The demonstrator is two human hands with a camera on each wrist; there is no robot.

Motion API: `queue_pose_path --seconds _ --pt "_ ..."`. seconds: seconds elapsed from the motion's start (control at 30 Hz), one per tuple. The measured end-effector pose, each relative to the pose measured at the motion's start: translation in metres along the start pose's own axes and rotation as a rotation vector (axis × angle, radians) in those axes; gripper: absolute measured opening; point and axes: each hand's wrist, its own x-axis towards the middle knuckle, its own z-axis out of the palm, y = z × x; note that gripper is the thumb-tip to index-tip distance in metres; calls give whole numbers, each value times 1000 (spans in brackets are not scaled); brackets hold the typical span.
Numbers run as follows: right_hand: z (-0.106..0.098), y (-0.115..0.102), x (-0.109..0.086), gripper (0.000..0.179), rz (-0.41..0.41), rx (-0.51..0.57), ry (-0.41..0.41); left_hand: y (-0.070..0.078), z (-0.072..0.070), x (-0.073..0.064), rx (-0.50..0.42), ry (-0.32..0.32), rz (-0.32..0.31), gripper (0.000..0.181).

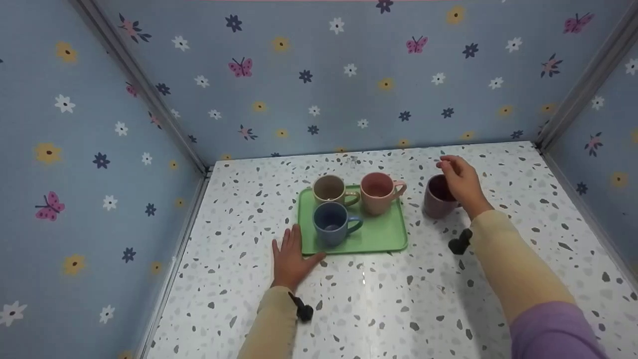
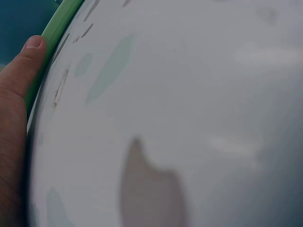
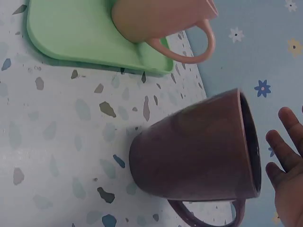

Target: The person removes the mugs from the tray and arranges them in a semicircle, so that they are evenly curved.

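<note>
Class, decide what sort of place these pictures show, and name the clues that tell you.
Probably a small recording booth rather than a kitchen: flower-patterned panels joined by metal strips enclose a speckled tabletop on three sides, and a small black device sits at each cuff.

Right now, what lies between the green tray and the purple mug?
Bare, speckled tabletop separates tray from mug; the head view shows nothing standing on that strip.
</note>
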Motion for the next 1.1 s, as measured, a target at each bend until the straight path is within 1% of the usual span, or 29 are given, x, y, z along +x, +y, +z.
queue_pose_path --seconds 0.23,0.37,0.5,0.6,0.7,0.83,0.97,1.1 --pt "23 -9 3 50 -56 3 -10 0 -1 -2 -14 14 7 118" --pt "35 -9 4 49 -51 31 -37 -1 -1 -2 -16 7 -2 119" --pt "46 -9 4 48 -55 58 -68 -3 -1 -1 -15 17 5 118" --pt "53 -9 3 47 -76 37 -81 -3 0 0 -6 17 6 118" --pt "61 -10 1 44 -87 -12 -87 -4 0 1 0 13 4 119" --pt "71 -12 0 43 -85 -39 -92 -5 2 1 -1 19 11 119" --pt "81 -14 0 42 -70 -18 -96 -4 3 1 -5 24 11 120" --pt "88 -9 0 41 -54 15 -90 -2 3 1 -14 22 7 120"
